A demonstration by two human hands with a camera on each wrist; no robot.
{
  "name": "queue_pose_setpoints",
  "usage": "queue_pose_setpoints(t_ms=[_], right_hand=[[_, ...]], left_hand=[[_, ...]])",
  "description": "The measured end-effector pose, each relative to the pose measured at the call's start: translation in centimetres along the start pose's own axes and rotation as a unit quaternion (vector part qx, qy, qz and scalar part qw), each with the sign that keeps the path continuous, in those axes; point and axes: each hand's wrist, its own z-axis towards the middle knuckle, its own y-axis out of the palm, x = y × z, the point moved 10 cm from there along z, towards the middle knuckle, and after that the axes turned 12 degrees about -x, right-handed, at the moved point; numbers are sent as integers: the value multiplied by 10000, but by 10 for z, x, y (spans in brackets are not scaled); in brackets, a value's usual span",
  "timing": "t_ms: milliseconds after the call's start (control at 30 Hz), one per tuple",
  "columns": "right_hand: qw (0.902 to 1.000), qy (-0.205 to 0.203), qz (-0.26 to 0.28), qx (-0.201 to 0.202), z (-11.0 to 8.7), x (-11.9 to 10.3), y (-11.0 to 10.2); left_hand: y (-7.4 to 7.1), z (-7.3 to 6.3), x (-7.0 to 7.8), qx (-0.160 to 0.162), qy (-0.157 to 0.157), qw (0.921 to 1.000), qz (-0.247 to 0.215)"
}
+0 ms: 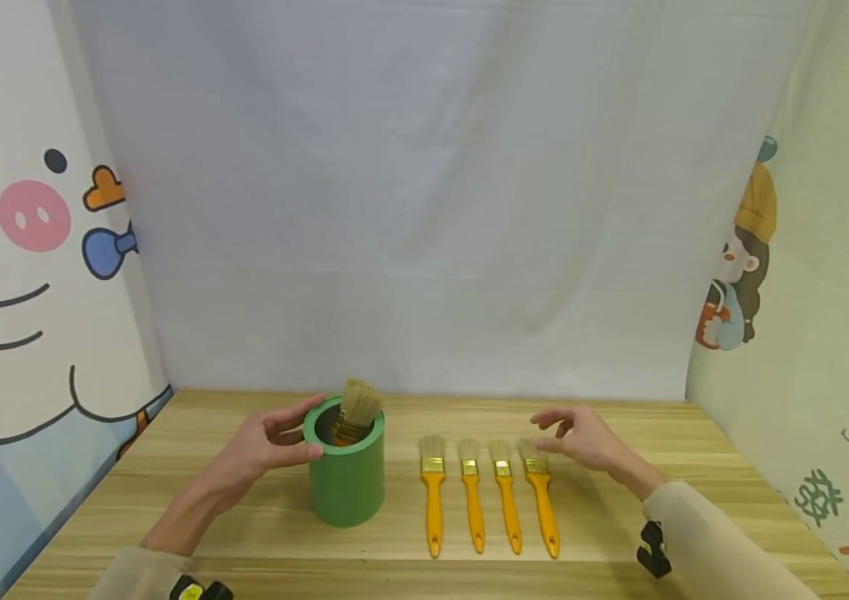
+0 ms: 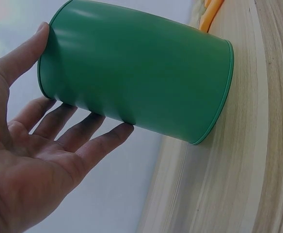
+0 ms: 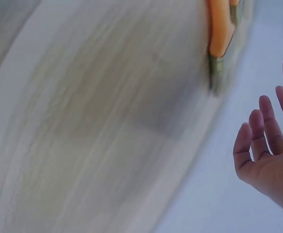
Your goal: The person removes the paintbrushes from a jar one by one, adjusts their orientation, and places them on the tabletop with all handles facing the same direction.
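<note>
A green cylindrical can (image 1: 347, 492) stands upright on the table, left of centre. My left hand (image 1: 250, 450) holds it near the rim, thumb on one side and fingers on the other, as the left wrist view shows the can wall (image 2: 132, 68) between them. Inside the can leans a paintbrush (image 1: 359, 406), bristles up. Several yellow-handled paintbrushes lie in a row to the right, from a wide one (image 1: 433, 496) at the left end to another (image 1: 544, 500) at the right end. Over that last brush's bristles hovers my right hand (image 1: 585, 437), fingers loosely bent and holding nothing.
The wood-grain tabletop (image 1: 244, 533) runs back to a pale hanging cloth (image 1: 409, 208). Cartoon-printed panels flank it, a duck panel (image 1: 12, 317) on the left and a lettered panel (image 1: 806, 358) on the right.
</note>
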Motion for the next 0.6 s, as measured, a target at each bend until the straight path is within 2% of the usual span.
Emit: queue_pose_setpoints(t_ms=[133,333,600], right_hand=[[9994,-334,-107,2,1,-19,6],[9983,-553,-123,-162,1,-40,22],[9946,-927,97,-452,8,-75,50]], left_hand=[[0,0,0,-7,-6,10000,2],[0,0,0,-14,-1,10000,18],[0,-1,0,22,-38,10000,-9]])
